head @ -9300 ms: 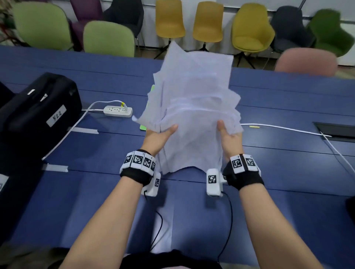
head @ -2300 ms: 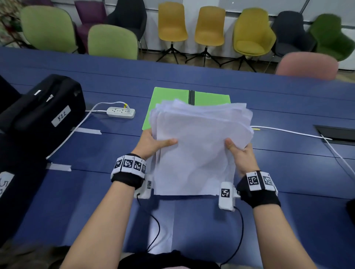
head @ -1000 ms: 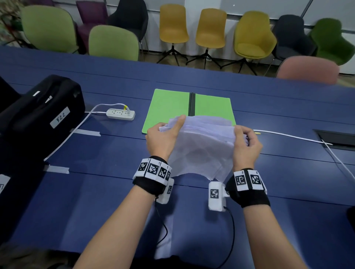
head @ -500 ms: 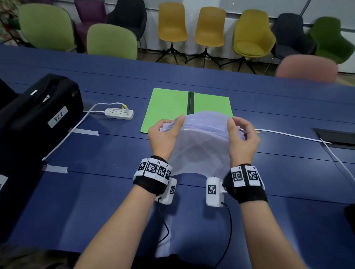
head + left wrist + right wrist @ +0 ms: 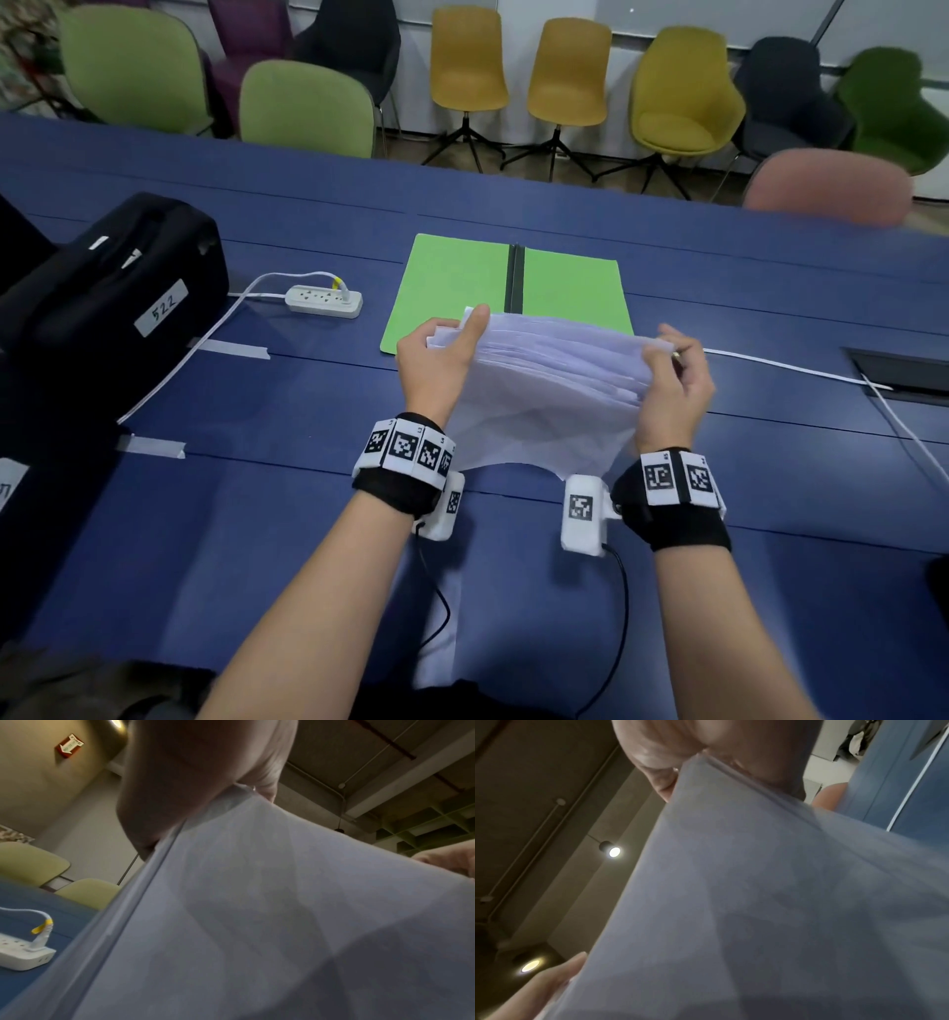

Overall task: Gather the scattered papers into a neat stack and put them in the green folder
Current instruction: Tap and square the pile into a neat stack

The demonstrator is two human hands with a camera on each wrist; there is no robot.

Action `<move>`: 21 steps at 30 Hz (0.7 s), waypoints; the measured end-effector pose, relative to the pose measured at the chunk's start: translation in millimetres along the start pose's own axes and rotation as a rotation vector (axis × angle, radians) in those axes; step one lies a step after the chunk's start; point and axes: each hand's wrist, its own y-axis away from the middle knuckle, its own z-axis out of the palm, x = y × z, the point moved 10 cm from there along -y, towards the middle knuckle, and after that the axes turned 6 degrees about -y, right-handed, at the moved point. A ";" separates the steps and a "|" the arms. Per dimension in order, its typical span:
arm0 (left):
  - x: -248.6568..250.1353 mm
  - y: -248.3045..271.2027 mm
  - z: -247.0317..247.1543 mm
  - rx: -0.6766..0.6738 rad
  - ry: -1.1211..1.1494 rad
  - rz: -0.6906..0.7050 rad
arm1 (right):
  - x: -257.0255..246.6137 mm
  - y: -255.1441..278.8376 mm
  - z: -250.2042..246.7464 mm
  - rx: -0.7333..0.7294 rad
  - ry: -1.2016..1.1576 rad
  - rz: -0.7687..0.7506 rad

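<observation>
A thick stack of white papers (image 5: 549, 390) stands on its lower edge on the blue table, its top edge leaning away from me. My left hand (image 5: 441, 360) pinches the stack's top left corner and my right hand (image 5: 672, 380) grips its top right corner. Just behind the stack the green folder (image 5: 452, 288) lies open and flat, a black spine down its middle. Both wrist views are filled by the papers (image 5: 282, 912) (image 5: 770, 892), with my left hand (image 5: 195, 780) and right hand (image 5: 706, 750) clamped on the upper edge.
A white power strip (image 5: 323, 300) with its cable lies left of the folder, and a black case (image 5: 102, 303) sits at the far left. A white cable (image 5: 791, 366) runs to a floor box at the right. Chairs line the table's far side.
Over the last second the stack's top edge has flattened from an arched bulge, and my right hand has shifted outward along it. Earlier the stack was held flat, then tipped upright.
</observation>
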 end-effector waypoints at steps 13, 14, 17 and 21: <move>2.4 0.3 7.3 -0.006 0.030 0.042 | -1.0 14.0 27.1 -0.307 0.060 -0.010; 3.7 1.1 10.2 -0.043 0.027 0.065 | 1.6 19.0 32.8 -0.407 0.074 0.002; 4.4 0.0 14.3 -0.140 -0.012 0.120 | 15.2 29.4 37.7 -0.583 0.155 0.030; 7.9 -4.5 6.9 -0.183 0.015 0.121 | 29.8 16.5 14.8 -0.441 0.154 0.059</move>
